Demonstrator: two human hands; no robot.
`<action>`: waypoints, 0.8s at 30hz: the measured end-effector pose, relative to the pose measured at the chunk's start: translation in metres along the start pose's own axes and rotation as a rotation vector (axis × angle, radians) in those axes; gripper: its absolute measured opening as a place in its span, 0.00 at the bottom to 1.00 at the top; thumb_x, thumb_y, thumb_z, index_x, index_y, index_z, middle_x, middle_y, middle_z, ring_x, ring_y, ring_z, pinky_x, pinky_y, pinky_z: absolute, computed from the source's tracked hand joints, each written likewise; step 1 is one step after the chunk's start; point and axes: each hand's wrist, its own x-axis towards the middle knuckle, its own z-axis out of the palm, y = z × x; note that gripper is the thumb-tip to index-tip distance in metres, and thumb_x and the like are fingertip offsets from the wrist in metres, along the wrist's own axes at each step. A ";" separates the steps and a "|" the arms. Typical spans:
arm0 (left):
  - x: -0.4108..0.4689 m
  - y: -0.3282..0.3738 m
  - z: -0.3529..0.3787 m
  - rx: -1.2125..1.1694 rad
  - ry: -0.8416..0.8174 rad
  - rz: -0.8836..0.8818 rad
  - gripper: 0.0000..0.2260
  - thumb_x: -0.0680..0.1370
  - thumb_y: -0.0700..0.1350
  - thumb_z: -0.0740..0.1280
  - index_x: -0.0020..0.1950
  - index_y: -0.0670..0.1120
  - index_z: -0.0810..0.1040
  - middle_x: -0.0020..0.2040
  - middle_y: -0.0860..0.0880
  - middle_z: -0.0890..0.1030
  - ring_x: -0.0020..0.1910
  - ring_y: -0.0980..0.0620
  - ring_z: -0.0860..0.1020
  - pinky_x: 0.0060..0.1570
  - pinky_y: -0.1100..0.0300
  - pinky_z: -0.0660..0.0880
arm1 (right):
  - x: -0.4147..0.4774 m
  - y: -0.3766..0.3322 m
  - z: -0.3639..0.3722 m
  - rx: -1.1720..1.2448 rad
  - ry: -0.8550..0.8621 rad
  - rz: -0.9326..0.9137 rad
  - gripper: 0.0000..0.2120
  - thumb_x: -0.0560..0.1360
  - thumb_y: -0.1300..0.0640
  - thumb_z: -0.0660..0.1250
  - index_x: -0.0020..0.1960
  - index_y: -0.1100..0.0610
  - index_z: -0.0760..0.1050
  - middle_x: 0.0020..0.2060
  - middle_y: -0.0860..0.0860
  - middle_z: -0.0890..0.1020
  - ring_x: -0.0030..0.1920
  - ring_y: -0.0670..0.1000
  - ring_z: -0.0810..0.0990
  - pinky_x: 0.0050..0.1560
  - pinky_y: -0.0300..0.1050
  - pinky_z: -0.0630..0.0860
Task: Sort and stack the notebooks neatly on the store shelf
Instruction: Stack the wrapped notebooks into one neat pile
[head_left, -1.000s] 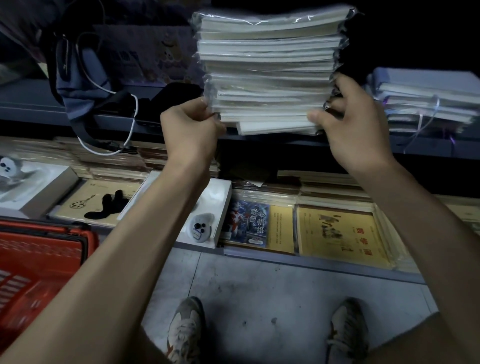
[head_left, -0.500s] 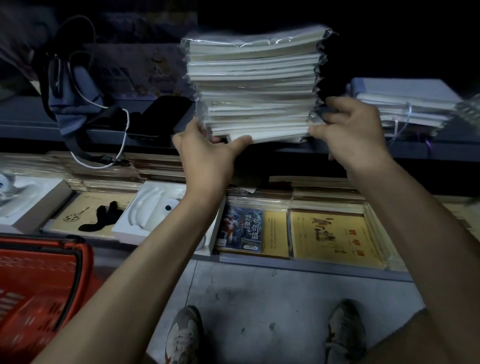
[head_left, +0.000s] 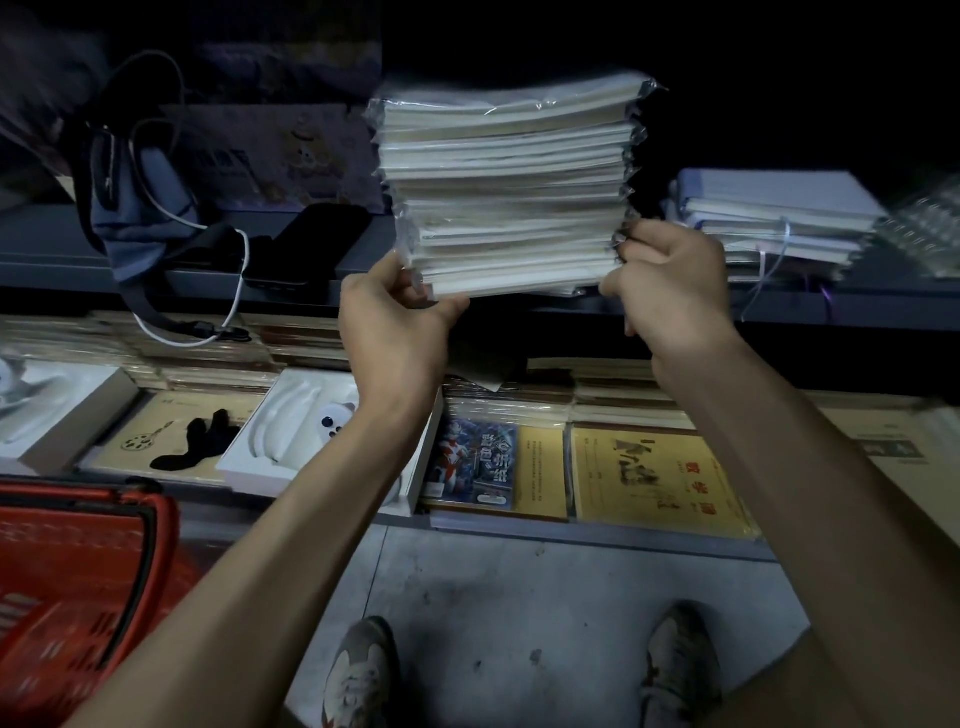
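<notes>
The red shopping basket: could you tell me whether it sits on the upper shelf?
No, the red shopping basket stands low at the left, down by the floor.

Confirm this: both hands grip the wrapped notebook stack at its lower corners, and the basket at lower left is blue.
Not blue: the head view shows the basket is red. The left hand and right hand do grip the notebook stack at its lower corners.
</notes>
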 end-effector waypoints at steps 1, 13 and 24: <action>0.000 -0.001 0.000 0.000 0.005 0.001 0.16 0.70 0.37 0.81 0.40 0.49 0.75 0.37 0.50 0.72 0.36 0.56 0.71 0.44 0.59 0.75 | -0.001 0.001 0.000 0.009 -0.001 0.000 0.29 0.76 0.73 0.64 0.74 0.55 0.73 0.62 0.45 0.81 0.58 0.47 0.82 0.33 0.31 0.71; 0.000 0.004 -0.005 -0.044 -0.110 -0.058 0.10 0.73 0.35 0.79 0.40 0.45 0.79 0.32 0.52 0.80 0.34 0.58 0.77 0.46 0.61 0.80 | 0.015 0.011 -0.010 0.008 -0.105 -0.036 0.30 0.73 0.64 0.78 0.73 0.61 0.73 0.65 0.53 0.80 0.61 0.46 0.80 0.57 0.39 0.79; -0.008 -0.004 -0.001 -0.009 -0.104 -0.003 0.18 0.75 0.41 0.79 0.38 0.50 0.70 0.34 0.45 0.79 0.39 0.54 0.78 0.47 0.53 0.78 | 0.006 0.013 -0.004 -0.044 -0.045 -0.091 0.29 0.74 0.60 0.77 0.73 0.61 0.73 0.73 0.52 0.75 0.68 0.47 0.73 0.70 0.43 0.71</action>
